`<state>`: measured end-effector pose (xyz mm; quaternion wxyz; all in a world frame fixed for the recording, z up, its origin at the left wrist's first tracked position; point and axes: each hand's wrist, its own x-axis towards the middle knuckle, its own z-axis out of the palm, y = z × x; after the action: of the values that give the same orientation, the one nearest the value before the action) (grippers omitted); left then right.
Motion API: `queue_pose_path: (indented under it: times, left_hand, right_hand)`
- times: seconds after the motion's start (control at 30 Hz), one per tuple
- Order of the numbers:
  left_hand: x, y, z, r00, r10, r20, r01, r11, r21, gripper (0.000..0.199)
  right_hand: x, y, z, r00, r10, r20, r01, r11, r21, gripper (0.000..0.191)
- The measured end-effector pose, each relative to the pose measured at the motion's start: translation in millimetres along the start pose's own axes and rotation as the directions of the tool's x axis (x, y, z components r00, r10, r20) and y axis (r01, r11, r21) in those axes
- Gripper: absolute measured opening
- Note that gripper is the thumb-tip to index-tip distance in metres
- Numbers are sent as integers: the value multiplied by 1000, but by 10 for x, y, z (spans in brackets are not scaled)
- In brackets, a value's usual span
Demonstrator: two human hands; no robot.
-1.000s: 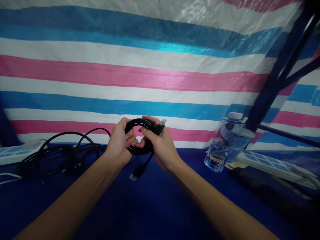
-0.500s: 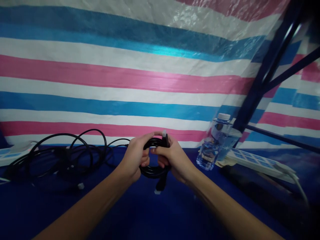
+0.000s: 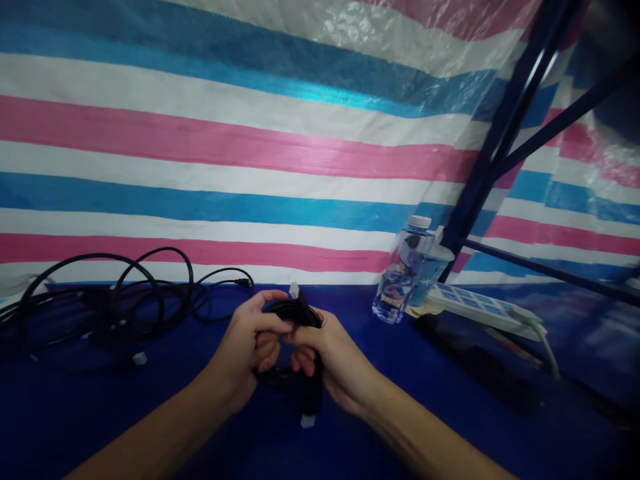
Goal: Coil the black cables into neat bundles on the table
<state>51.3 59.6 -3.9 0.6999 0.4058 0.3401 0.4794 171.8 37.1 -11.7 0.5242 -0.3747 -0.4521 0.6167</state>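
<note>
Between my two hands is a coiled black cable, held up over the dark blue tabletop. My left hand is closed around the left side of the coil, its thumb pressing toward the middle. Fingers of my right hand wrap the right side. One connector with a pale, see-through cap sticks up at the top of the loop. A second connector with a whitish cap hangs below my right hand. My fingers hide part of the coil.
Loose black cables lie tangled at the left. To the right stand a water bottle, a paper cup and a white power strip. A dark flat object lies before the strip. Behind are a striped sheet and blue metal frame.
The coil and both hands are lower and slightly left in view. The upper connector now tilts left, and my left thumb lies across the coil's top. The whole view has shifted a little.
</note>
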Motion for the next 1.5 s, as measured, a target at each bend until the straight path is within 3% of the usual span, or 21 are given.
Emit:
queue_pose_path:
  times: [0.13,0.2,0.27,0.37,0.43,0.57,0.67,0.73,0.83,0.93,1.0,1.03,1.13,1.2,1.37,1.5]
  left_hand:
    - [43,-30,-25,985,46,-167,-49,999,-14,38]
    - [44,-89,-8,994,5,-113,-9,999,-33,37]
    - [23,-162,16,999,-51,12,51,998,-22,35]
    - [-26,-263,40,985,-105,134,102,994,34,20]
    - [-53,-308,41,991,-90,102,86,995,42,13]
    - [-45,-345,6,998,-58,11,57,997,60,23]
    - [43,-344,-63,994,-72,80,61,989,135,26]
    - [122,-321,-129,981,-106,163,65,969,240,26]
    - [191,-240,-228,924,-170,343,31,926,376,45]
    - [151,-137,-275,801,-230,552,33,939,344,71]
    - [89,-99,-264,716,-255,650,91,957,275,60]
    - [59,-98,-248,699,-259,667,113,960,255,51]
    - [6,-159,-191,727,-267,633,111,955,275,34]
    - [10,-218,-172,753,-249,609,92,956,278,34]
    - [92,-235,-229,767,-224,601,85,964,251,34]
    - [130,-154,-310,774,-240,586,50,945,322,26]
  right_hand:
    - [-21,182,79,993,-49,-103,61,991,122,7]
    - [-31,192,44,991,-14,-135,32,990,136,8]
    - [-43,156,-15,987,23,-157,-5,994,111,8]
    - [-57,104,-82,985,46,-166,-42,999,27,7]
    - [-52,113,-98,988,42,-147,-46,999,-22,8]
    - [-27,188,-113,993,61,-97,-66,997,-43,10]
    - [-23,185,-141,991,111,-79,-115,992,-50,15]
    - [-28,125,-171,992,123,-27,-125,976,-177,14]
    - [-37,-28,-241,999,41,35,-17,861,-508,11]
    - [-51,-182,-337,996,8,93,56,746,-663,17]
    - [-65,-250,-391,980,85,178,63,718,-693,18]
    - [-73,-271,-409,968,119,222,75,705,-705,19]
    - [-92,-290,-421,937,163,309,114,692,-712,22]
    - [-97,-283,-412,924,173,340,121,713,-691,26]
    - [-80,-242,-414,925,242,295,9,759,-651,33]
    - [-74,-226,-440,906,267,329,-32,818,-574,40]
